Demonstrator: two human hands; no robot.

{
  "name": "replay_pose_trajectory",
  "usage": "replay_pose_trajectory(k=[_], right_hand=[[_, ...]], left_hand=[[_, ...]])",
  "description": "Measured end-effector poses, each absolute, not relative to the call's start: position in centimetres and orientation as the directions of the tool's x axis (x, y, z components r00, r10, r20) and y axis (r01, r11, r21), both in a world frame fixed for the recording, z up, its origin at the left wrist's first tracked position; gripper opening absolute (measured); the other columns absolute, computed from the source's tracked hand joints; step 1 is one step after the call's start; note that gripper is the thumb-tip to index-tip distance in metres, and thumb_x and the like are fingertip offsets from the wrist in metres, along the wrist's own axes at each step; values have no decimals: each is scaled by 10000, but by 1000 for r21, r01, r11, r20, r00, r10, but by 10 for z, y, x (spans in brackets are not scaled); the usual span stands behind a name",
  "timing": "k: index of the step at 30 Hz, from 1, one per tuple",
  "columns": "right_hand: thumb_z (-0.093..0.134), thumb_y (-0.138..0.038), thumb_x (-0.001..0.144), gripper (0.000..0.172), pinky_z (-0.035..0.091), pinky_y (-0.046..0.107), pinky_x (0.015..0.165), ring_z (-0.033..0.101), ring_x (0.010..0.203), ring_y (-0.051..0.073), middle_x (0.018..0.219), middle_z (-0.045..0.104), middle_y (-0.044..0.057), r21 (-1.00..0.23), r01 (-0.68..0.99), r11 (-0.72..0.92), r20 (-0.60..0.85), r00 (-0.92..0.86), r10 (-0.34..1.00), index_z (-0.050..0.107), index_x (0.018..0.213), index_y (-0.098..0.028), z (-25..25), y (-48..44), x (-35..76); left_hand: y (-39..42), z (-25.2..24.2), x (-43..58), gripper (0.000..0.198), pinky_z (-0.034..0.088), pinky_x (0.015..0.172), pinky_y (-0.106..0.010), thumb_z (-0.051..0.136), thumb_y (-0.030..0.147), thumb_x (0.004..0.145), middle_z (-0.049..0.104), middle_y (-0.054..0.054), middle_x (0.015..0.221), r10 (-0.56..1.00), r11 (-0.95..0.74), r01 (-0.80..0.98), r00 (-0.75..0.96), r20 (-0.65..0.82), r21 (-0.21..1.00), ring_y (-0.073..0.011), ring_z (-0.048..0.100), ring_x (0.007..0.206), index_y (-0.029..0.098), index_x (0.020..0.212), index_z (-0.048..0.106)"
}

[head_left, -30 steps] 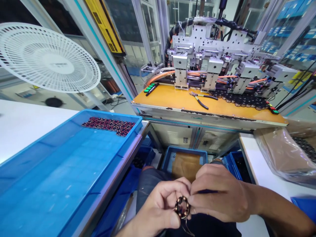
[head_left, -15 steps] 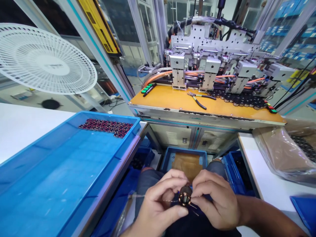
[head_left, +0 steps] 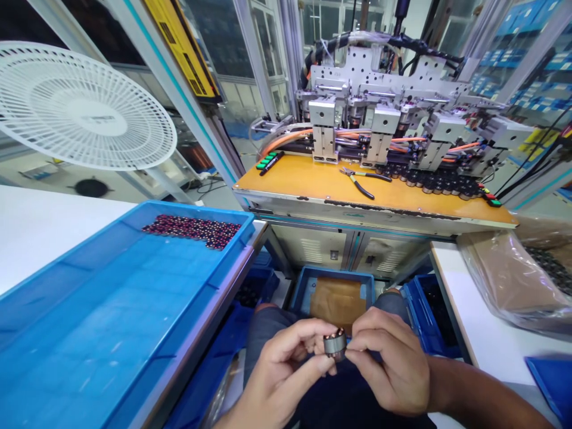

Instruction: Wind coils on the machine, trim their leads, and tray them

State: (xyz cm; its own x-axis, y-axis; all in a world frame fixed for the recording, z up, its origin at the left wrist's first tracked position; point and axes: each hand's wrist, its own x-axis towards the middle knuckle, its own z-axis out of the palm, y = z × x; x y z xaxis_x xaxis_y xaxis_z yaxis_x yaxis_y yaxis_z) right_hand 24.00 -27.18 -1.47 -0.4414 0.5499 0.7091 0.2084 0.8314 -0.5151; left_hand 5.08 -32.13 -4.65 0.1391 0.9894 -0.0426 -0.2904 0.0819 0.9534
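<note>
L hand (head_left: 281, 369) has a small ring (head_left: 335, 344) pinched, index at its upper L side, thumb at lower L. Ring is btwn both hands, held up over the lap (head_left: 333, 399); grey band round its middle, coppery bits top & bottom. R hand (head_left: 393, 360) has thumb & index tips close tog. at ring's R edge; can't tell if that grip pinches ring or just touches. To L, blue tray (head_left: 116, 316) on white table (head_left: 53, 220), w/ small red-dark parts (head_left: 192, 229) packed at its far end; fan (head_left: 96, 113) behind. Ahead, orange table (head_left: 308, 179) under the machine (head_left: 378, 89), w/ pliers (head_left: 350, 173) lying approx. mid-table, marker (head_left: 271, 164) near L end, black pcs (head_left: 447, 183) in a cluster toward R. Below, blue bin (head_left: 304, 292) w/ brown sheet (head_left: 338, 301) in it. To R, clear bag (head_left: 509, 280) w/ brown contents on R table (head_left: 482, 336).
</note>
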Motion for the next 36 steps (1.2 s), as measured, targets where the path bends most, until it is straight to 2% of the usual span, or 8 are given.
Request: replay_pose_trajectory(k=[5, 9, 13, 16, 20, 30, 33, 36], right_hand=[[525, -85, 907, 122, 511, 223, 595, 616, 641, 118, 736, 630, 29, -578, 253, 776, 658, -417, 627, 612, 871, -163, -14, -273, 238], [540, -60, 877, 133, 523, 218, 567, 623, 636, 124, 722, 621, 20, -621, 223, 751, 612, -461, 643, 588, 862, -183, -13, -272, 241], [599, -48, 861, 146, 575, 231, 615, 654, 635, 129, 742, 646, 28, -511, 167, 843, 634, -590, 500, 571, 919, -178, -8, -271, 245], [594, -91, 910, 99, 582, 223, 599, 665, 600, 131, 714, 665, 32, -413, 189, 891, 673, -595, 439, 565, 906, -185, -3, -272, 244], [517, -161, 980, 120, 567, 219, 536, 664, 541, 136, 651, 670, 25, -351, 246, 903, 683, -592, 427, 564, 879, -204, 0, -275, 237], [578, -51, 872, 161, 568, 196, 639, 679, 663, 115, 757, 668, 24, -340, 300, 891, 613, -648, 452, 557, 959, -184, -12, -269, 240], [559, -61, 894, 145, 567, 203, 672, 673, 672, 108, 765, 654, 16, -365, 304, 880, 598, -648, 472, 557, 972, -183, -14, -267, 240], [558, -64, 906, 127, 563, 211, 683, 675, 690, 109, 773, 657, 21, -366, 290, 884, 607, -646, 463, 565, 967, -176, -12, -266, 237]], left_hand=[[-314, -47, 49, 187, 561, 747, -293, 799, 231, 773, 653, -72, 1121, 966, -29, -479, 211, 147, 877, -149, 686, 782, 238, 955, 758], [-310, -48, 50, 274, 530, 808, -276, 906, 267, 635, 703, -51, 1001, 962, -6, -636, 208, 179, 771, -162, 693, 861, 165, 717, 665], [-306, -52, 53, 376, 496, 943, -358, 927, 289, 600, 736, -13, 919, 952, 86, -785, 247, 182, 614, -230, 691, 1076, 196, 830, 645], [-304, -54, 51, 494, 506, 841, -280, 865, 468, 659, 729, -56, 950, 916, 244, -671, 397, 62, 701, -175, 699, 941, 175, 1012, 685], [-306, -51, 44, 528, 475, 602, -215, 725, 615, 748, 668, -33, 738, 819, 371, -457, 571, -53, 808, -102, 611, 614, 133, 954, 662], [-314, -52, 44, 204, 509, 625, -189, 753, 211, 832, 686, -16, 870, 940, 141, -641, 327, 102, 754, -104, 709, 693, 176, 971, 609], [-314, -52, 46, 236, 543, 720, -227, 812, 113, 743, 670, -43, 1096, 943, 58, -725, 265, 199, 686, -120, 718, 822, 166, 871, 620], [-311, -50, 47, 299, 523, 881, -281, 867, 123, 680, 724, -38, 1057, 945, 7, -802, 201, 258, 597, -170, 699, 1009, 169, 789, 592]])
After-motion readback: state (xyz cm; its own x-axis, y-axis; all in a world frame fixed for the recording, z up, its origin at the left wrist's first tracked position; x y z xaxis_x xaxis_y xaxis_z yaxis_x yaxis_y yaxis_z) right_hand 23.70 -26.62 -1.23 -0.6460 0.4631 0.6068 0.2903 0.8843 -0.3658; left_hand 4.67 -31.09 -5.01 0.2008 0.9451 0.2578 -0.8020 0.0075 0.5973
